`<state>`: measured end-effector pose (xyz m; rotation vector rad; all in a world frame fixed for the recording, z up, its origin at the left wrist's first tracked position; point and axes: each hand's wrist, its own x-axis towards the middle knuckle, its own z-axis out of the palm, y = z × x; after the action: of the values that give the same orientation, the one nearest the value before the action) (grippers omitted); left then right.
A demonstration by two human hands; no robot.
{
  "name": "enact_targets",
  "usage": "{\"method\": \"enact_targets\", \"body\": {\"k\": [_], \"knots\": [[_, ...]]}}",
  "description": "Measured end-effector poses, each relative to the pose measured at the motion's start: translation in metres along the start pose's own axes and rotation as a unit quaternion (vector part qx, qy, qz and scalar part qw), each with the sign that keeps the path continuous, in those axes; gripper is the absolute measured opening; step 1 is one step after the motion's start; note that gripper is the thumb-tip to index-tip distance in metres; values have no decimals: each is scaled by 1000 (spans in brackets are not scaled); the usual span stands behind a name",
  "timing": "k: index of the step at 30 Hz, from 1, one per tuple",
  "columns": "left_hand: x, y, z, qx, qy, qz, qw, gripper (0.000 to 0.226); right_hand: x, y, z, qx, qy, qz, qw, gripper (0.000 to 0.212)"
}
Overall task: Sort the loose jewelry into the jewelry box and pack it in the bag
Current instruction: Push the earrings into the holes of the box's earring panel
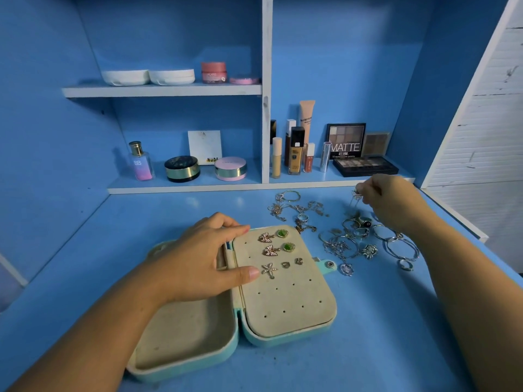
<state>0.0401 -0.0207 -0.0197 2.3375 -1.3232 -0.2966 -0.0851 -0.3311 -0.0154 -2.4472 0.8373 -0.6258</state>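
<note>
Jewelry box [285, 304] lies open on desk [368, 349] under L hand [198, 258], whose fingers are straight & relaxed, thumb tip on the panel beside earrings [276, 244]. R hand [387, 199], further right & back, pinches chain [355, 200] just above loose jewelry pile [351, 236].

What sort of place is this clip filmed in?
Most likely a home vanity or dressing table: blue shelves hold an eyeshadow palette, foundation bottle and perfume bottle, and on the desktop lie an open jewelry box and loose jewelry.
</note>
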Motion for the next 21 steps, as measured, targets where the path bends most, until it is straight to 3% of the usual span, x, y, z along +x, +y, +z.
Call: {"method": "enact_targets", "body": {"k": [7,13,15,21], "knots": [[2,-8,2,3,7,12,1000,111,9,17,-4,-205,146,78,965,34],[1,-5,1,-4,4,14,1000,92,10,15,-9,-147,241,85,956,37],[1,-4,2,-6,4,17,1000,93,9,15,-8,-155,214,92,960,37],[2,-5,2,-7,5,16,1000,89,8,18,-1,-270,19,141,952,38]]}}
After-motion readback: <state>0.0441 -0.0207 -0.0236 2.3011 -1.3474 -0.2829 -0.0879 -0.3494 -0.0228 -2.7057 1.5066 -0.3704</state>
